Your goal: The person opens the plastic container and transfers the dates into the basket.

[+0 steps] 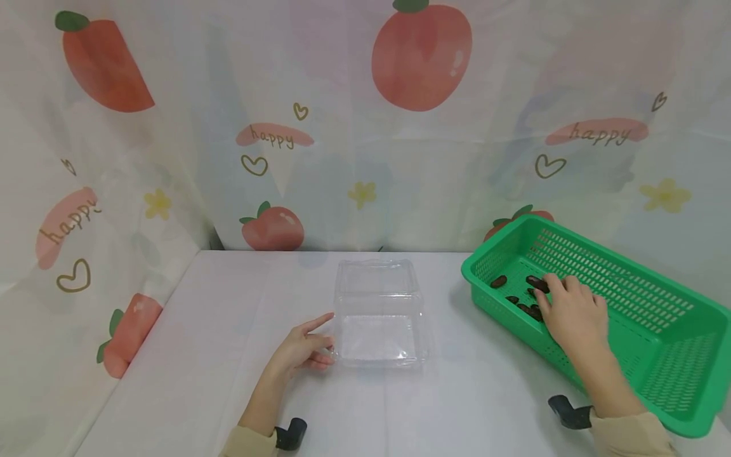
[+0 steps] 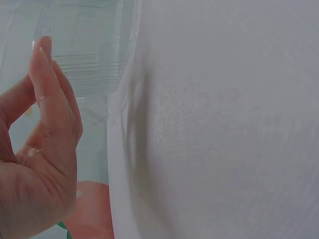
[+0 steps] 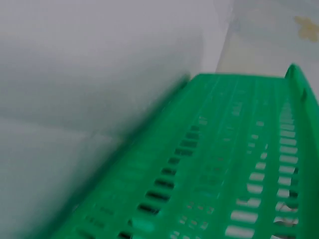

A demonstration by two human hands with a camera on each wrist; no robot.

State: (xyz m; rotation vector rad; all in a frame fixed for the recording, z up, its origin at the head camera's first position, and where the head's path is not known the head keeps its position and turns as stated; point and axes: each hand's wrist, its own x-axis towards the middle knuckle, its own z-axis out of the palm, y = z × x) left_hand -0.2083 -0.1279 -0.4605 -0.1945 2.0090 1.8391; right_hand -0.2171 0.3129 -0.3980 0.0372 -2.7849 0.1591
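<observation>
An unfolded clear plastic clamshell box (image 1: pixel 378 339) lies on the white table, its lid half towards the back wall. My left hand (image 1: pixel 305 346) is at the box's left edge, index finger stretched out and the other fingers loosely bent; in the left wrist view its fingertips (image 2: pixel 44 47) overlap the clear plastic. On the right, my right hand (image 1: pixel 579 314) reaches into a green plastic basket (image 1: pixel 639 260). Its thumb and index fingertip pinch a dark brown date (image 1: pixel 535 283). More dates (image 1: pixel 499 281) lie around it on the basket floor, partly hidden by the hand.
The long basket stands at a slant, with slotted walls; its side fills much of the right wrist view. White table surface (image 1: pixel 445 393) lies between box and basket. A printed fabric backdrop (image 1: pixel 342 158) rises behind the table and along its left side.
</observation>
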